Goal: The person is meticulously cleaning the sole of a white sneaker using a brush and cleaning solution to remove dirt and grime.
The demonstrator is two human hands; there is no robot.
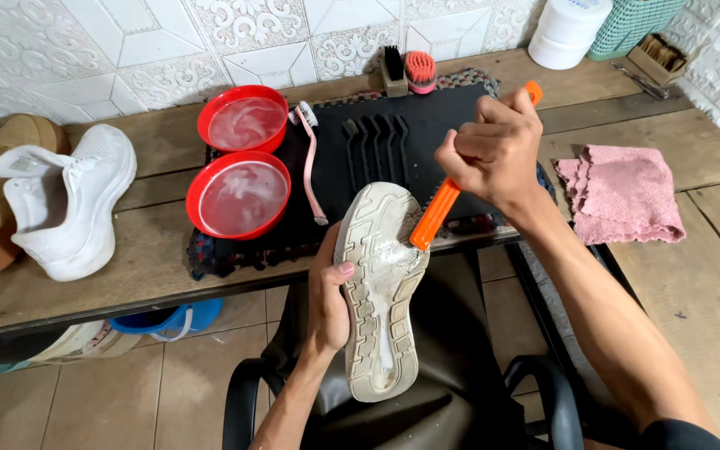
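Two hands are working just off the desk's (152, 275) front edge: the left hand (329, 293) is clasping a white shoe (379, 292) sole-up by its side, its grip wrapped shut around it, while the right hand (493, 150) is fisting an orange brush (439, 204), its head pressing on the wet sole. Two red bowls (239, 196) are sitting on a black mat (402, 142).

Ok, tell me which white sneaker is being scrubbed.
The sole-up white sneaker in the left hand, scrubbed with the right hand's orange brush; the other sneaker rests untouched on the bench.

Bright even light, soft shadows, sharp focus, slight wide-angle edge distortion.
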